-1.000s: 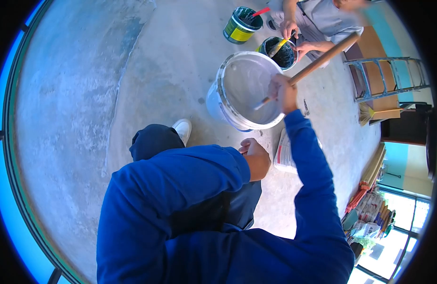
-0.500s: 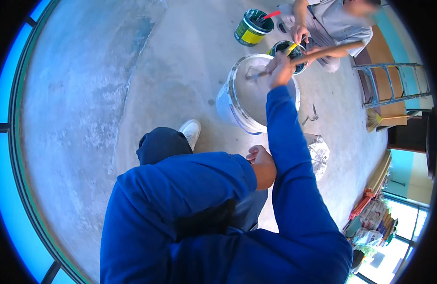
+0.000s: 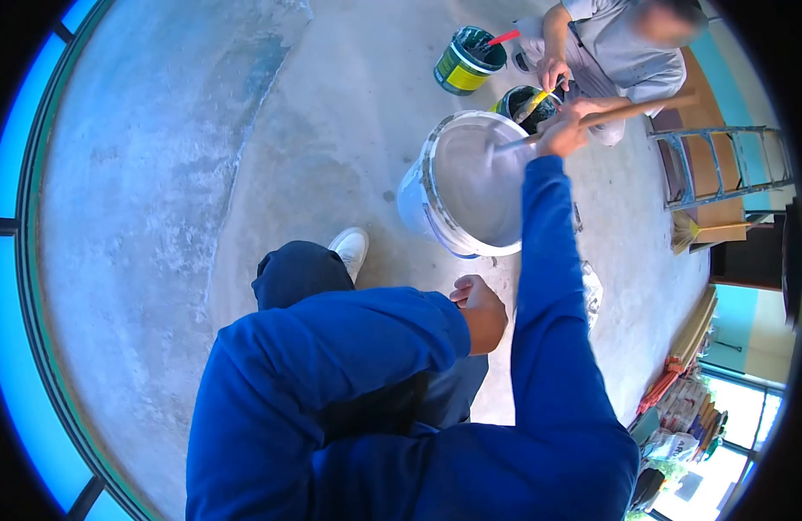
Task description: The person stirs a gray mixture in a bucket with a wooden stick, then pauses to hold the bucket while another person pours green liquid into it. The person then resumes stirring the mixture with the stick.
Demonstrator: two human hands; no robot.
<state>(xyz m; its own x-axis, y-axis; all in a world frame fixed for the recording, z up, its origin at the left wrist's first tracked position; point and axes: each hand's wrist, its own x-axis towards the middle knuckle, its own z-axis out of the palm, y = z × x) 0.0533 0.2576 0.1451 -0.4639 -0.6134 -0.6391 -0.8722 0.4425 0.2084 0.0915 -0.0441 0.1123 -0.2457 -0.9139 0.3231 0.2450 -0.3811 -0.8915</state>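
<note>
My right hand (image 3: 562,135) is wrapped round a long wooden stick (image 3: 631,110). The stick's lower end dips into thick pale grey liquid (image 3: 479,187) inside a large white bucket (image 3: 427,213), whose rim is smeared. My left hand (image 3: 482,314) rests by my bent knee, fingers loosely curled, with nothing visible in them. Beyond the bucket, a co-worker's hand (image 3: 554,73) grips a yellow-handled brush (image 3: 533,104) over a smaller dark green bucket (image 3: 507,106).
Another green bucket (image 3: 462,69) with a red handle in it stands at the back. The co-worker (image 3: 605,52) crouches behind the buckets. To the right are a metal ladder (image 3: 722,165), a broom (image 3: 686,233) and stacked materials (image 3: 683,404). A whitish bag (image 3: 592,295) lies beside my right arm.
My right hand has moved right with the stick, and its lower end has shifted right within the liquid. My left hand stays by my knee.
</note>
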